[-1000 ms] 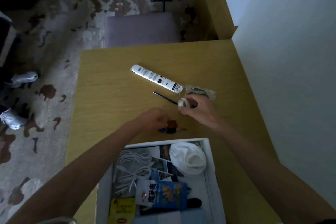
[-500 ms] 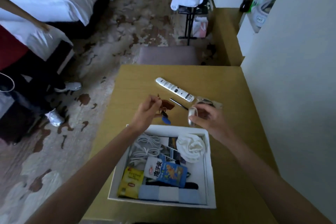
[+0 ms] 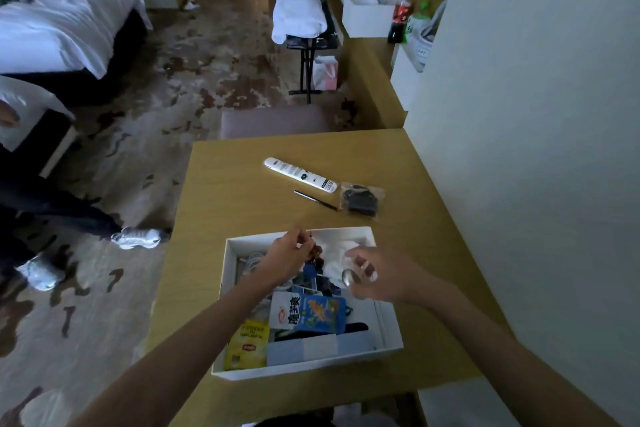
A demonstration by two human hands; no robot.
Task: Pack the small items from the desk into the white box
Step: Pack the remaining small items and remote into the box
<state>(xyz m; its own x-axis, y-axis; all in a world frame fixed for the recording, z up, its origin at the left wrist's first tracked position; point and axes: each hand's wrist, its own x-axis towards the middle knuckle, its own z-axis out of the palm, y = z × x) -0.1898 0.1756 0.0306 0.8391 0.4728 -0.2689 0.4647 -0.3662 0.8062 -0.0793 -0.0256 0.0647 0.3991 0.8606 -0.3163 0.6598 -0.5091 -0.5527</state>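
Observation:
The white box (image 3: 393, 343) sits on the wooden desk (image 3: 221, 218) in front of me, holding a white cable, a white sock, a blue snack pack (image 3: 311, 312) and a yellow tea packet (image 3: 247, 345). My left hand (image 3: 287, 255) hovers over the box's far part and pinches a brown and blue keychain (image 3: 313, 258) that dangles into it. My right hand (image 3: 372, 279) is over the box's right side with spread fingers around a small roll of tape (image 3: 348, 277). On the desk beyond lie a white tube (image 3: 299, 174), a black pen (image 3: 315, 200) and a clear bag of black items (image 3: 362, 199).
A white wall (image 3: 519, 149) runs along the desk's right edge. A grey stool (image 3: 273, 121) stands beyond the far edge. A person's legs and white shoes (image 3: 136, 237) are on the carpet at the left, with a bed (image 3: 62, 28) behind.
Both hands lifted their items off the desk and came back over the box. The keychain now hangs above the box's contents, and the tape roll is over the right side.

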